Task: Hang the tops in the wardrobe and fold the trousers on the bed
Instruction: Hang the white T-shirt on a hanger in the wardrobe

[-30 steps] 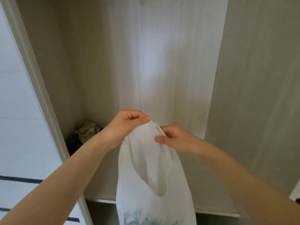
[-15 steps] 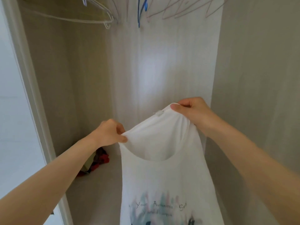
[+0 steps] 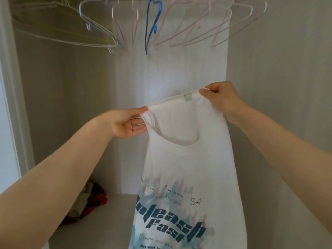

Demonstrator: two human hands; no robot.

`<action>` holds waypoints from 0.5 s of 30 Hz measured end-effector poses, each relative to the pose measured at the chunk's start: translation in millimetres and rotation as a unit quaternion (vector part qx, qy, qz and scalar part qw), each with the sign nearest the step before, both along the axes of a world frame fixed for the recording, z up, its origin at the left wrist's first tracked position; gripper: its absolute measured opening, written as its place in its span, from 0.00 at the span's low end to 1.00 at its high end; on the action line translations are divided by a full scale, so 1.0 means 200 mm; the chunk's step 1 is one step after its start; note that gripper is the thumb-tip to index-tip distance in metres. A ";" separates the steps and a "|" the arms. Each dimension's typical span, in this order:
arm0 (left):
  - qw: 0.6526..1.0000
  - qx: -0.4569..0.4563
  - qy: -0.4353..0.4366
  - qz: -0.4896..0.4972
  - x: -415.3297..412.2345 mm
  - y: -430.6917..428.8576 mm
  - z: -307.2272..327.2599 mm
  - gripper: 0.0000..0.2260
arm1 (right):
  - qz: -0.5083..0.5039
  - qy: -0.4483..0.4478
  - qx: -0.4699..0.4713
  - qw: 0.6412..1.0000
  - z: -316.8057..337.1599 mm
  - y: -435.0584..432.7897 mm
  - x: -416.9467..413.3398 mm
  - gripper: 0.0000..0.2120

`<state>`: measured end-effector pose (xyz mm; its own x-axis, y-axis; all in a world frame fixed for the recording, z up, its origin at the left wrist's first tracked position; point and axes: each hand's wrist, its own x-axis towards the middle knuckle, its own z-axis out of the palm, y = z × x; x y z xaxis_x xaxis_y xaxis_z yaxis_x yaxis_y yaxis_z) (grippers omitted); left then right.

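A white T-shirt (image 3: 186,168) with a teal and dark printed front hangs in front of the open wardrobe, its neck opening stretched wide. My left hand (image 3: 128,123) pinches the left side of the collar, palm turned up. My right hand (image 3: 220,97) grips the collar's right side, higher up, close to the small neck label. Above, several empty wire hangers hang in a row: pale pink hangers (image 3: 206,27), one blue hanger (image 3: 150,24) and whitish hangers (image 3: 71,29). The rail itself is out of view.
A heap of crumpled clothes, red, dark and pale (image 3: 89,202), lies on the wardrobe floor (image 3: 100,223) at the left, partly behind my left forearm. The wardrobe's right side panel (image 3: 280,69) stands close to my right hand. The door frame (image 3: 10,87) edges the left.
My hands have spread the collar apart and lifted the shirt. The view has tilted upward, bringing the hangers fully into sight. My left palm now faces up.
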<state>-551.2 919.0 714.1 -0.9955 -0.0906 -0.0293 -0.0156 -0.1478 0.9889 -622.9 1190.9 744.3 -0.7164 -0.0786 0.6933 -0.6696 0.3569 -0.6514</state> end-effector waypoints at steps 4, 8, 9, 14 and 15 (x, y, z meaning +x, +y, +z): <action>0.998 0.038 -0.029 -0.050 -0.06 0.00 -0.01 0.07 | -0.021 -0.052 0.019 0.998 -0.08 0.05 -0.07 0.12; 0.995 -0.077 -0.043 -0.037 -0.13 0.03 -0.02 0.13 | 0.012 -0.143 -0.012 0.990 -0.12 0.08 -0.11 0.06; 0.992 -0.113 -0.042 -0.033 -0.15 0.03 -0.01 0.15 | 0.014 -0.152 -0.011 0.988 -0.11 0.08 -0.12 0.05; 0.991 -0.121 0.061 0.006 -0.22 0.05 0.08 0.17 | 0.007 -0.163 0.040 0.986 -0.04 0.14 -0.13 0.05; 0.992 -0.093 0.080 0.006 -0.24 0.06 0.11 0.16 | 0.007 -0.167 0.055 0.984 -0.03 0.15 -0.14 0.05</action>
